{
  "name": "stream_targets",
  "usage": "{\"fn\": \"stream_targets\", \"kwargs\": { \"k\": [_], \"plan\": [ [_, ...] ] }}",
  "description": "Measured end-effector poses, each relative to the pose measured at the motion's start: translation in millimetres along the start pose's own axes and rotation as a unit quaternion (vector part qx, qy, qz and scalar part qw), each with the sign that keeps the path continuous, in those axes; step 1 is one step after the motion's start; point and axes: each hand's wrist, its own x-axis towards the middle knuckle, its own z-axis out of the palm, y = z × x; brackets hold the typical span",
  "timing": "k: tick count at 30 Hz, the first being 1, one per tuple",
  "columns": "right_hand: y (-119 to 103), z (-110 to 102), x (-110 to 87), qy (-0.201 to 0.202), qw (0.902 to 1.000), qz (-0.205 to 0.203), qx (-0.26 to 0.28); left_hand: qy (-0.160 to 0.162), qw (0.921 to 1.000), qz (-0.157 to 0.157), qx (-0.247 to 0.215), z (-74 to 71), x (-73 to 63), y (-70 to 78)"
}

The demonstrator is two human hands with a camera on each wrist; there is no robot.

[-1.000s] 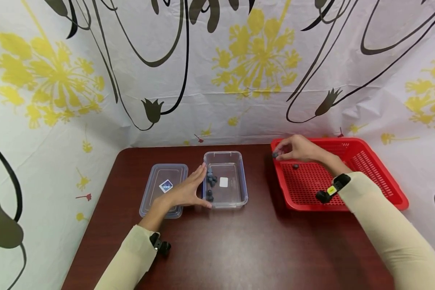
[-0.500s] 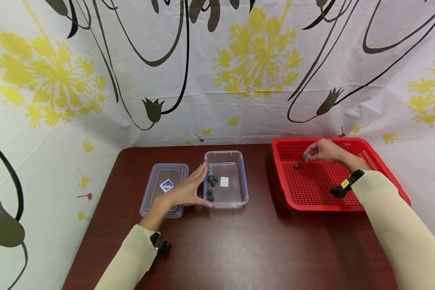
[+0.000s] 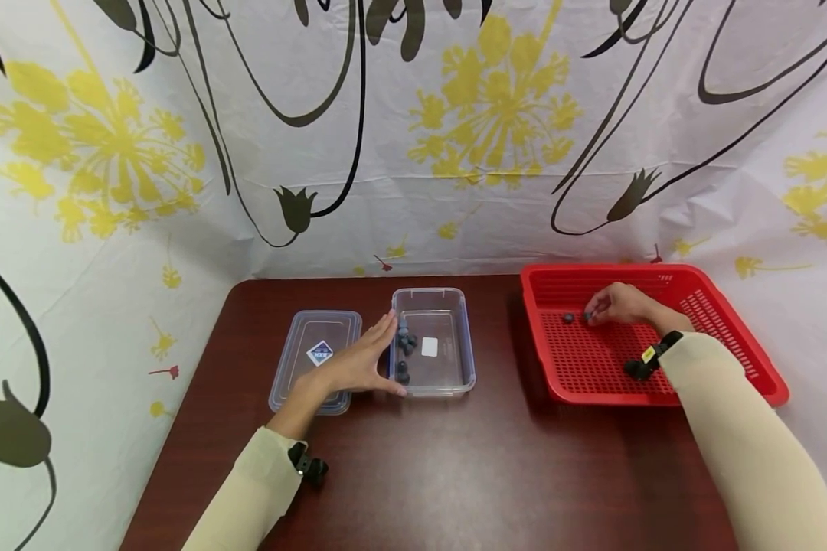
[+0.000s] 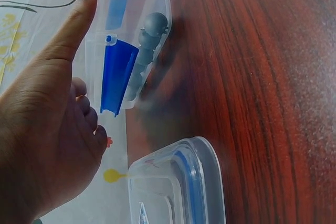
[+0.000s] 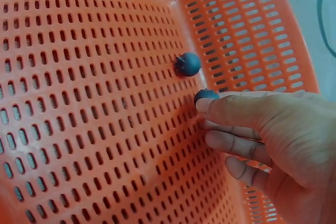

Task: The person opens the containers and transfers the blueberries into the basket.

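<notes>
My right hand (image 3: 616, 304) is inside the red basket (image 3: 724, 306), close to its floor. Thumb and fingertips pinch a blueberry (image 5: 206, 96), partly covered by the thumb in the right wrist view. A second blueberry (image 5: 190, 64) lies just beside it on the perforated floor. My left hand (image 3: 358, 360) touches the left side of the clear plastic container (image 3: 448, 375), fingers and thumb stretched along that side. Several blueberries (image 3: 405, 344) sit along the container's left wall; some show through its clear side in the left wrist view.
A clear lid (image 3: 296, 367) with a blue-and-white label lies left of the container, partly under my left hand and wrist. The dark wooden table (image 3: 469, 467) carries everything. A patterned cloth (image 3: 372, 153) hangs behind and at the sides.
My right hand has moved right from the basket's left rim and down to its floor, still pinching the blueberry. My left hand has stayed at the container.
</notes>
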Motion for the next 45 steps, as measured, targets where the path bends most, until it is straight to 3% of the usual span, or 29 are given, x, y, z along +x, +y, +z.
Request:
{"fn": "stream_targets", "kwargs": {
  "k": [13,18,25,32,45],
  "plan": [
    [-6,0,-4.4,0.015,0.9998,0.009,0.01,0.002,1.0,0.002,0.004,1.1,1.7,-1.8],
    [-24,-6,-6.6,0.04,0.9989,-0.023,0.007,-0.004,1.0,-0.001,0.0,2.0,0.2,-1.4],
    [-71,-18,-7.5,0.078,0.9909,-0.107,-0.024,-0.003,1.0,0.007,0.002,0.4,2.1,-1.8],
    [-134,-15,2.0,0.078,0.9807,-0.171,-0.054,-0.008,0.9999,0.004,0.01,-1.5,1.9,-1.4],
    [-222,30,35.6,0.007,0.9655,-0.259,-0.028,-0.005,0.9994,0.006,0.032,-1.8,3.1,-0.1]
  ]
}}
